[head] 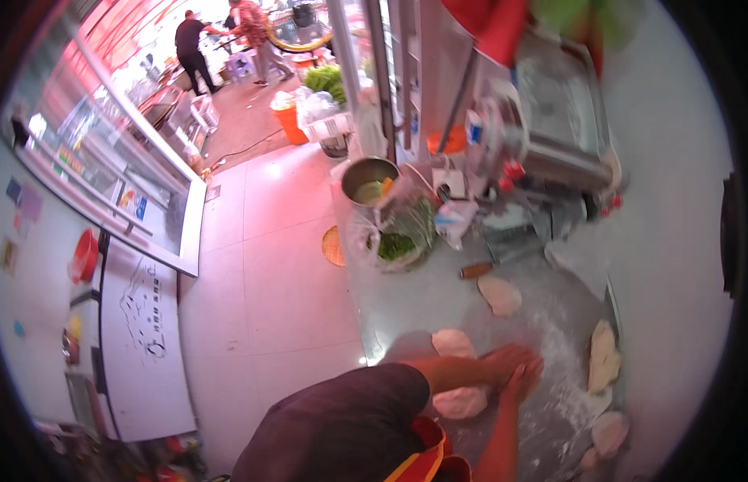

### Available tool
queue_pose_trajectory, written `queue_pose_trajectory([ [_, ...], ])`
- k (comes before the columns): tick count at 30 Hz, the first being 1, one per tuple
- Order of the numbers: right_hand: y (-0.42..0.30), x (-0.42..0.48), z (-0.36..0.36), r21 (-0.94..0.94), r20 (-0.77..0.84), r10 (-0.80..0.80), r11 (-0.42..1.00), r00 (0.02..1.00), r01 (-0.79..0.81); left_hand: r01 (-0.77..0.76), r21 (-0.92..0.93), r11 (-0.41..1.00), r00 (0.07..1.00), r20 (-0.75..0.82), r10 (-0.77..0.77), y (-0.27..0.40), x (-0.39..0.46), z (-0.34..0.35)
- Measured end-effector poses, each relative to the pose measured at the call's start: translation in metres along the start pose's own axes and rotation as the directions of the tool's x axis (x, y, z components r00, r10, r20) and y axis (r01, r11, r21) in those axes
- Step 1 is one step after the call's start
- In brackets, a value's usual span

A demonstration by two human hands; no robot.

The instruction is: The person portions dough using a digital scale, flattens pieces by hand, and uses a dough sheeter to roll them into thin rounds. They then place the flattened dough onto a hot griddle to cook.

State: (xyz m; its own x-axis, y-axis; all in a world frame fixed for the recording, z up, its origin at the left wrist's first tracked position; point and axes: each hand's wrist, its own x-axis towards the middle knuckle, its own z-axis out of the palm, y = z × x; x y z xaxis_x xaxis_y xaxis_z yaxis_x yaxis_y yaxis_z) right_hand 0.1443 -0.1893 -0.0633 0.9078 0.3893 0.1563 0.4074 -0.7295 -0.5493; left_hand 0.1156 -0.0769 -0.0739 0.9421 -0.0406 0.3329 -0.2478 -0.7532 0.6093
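Observation:
Both my hands meet above a floured metal worktop. My left hand comes from the left of the view and lies against my right hand, whose arm rises from the bottom edge. The palms face down or inward, and whatever may lie beneath them is hidden. Flattened dough pieces lie around them: one beside my left forearm, one left of my right wrist, and one farther up. An irregular dough slab lies right of my hands, with a rounder dough piece below it.
A cleaver with a wooden handle lies beyond the dough. Near it stand a plastic bag of chopped greens, a metal pot and a dough-rolling machine. The wall runs along the right. Two people stand outside the doorway.

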Motion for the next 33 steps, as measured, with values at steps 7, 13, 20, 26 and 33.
queue_pose_trajectory([
  [7, 0.007, -0.026, -0.041, 0.813, -0.019, 0.76, 0.39, 0.65, -0.432, 0.163, -0.283, 0.945, 0.969, 0.226, -0.099, 0.091, 0.086, -0.151],
  [13, -0.056, -0.013, -0.161, 0.793, 0.567, 0.081, -0.325, 0.82, -0.516, -0.142, -0.004, 0.99, 0.986, -0.086, 0.141, 0.076, 0.02, -0.035],
  [20, -0.176, -0.033, -0.092, 0.884, -0.036, 0.384, 0.444, 0.923, -0.15, -0.094, 0.083, 0.992, 0.991, -0.089, 0.102, 0.036, -0.022, -0.133],
  [26, -0.165, -0.087, 0.043, 0.586, 0.234, 0.032, 0.793, 0.972, -0.167, -0.039, 0.03, 0.999, 0.968, 0.248, 0.03, 0.1, -0.158, -0.385],
  [33, -0.428, -0.107, -0.039, 0.247, 0.451, -0.869, 0.342, 0.205, 0.907, 0.333, 0.407, 0.851, 0.768, 0.407, -0.495, 0.081, -0.396, -0.517],
])
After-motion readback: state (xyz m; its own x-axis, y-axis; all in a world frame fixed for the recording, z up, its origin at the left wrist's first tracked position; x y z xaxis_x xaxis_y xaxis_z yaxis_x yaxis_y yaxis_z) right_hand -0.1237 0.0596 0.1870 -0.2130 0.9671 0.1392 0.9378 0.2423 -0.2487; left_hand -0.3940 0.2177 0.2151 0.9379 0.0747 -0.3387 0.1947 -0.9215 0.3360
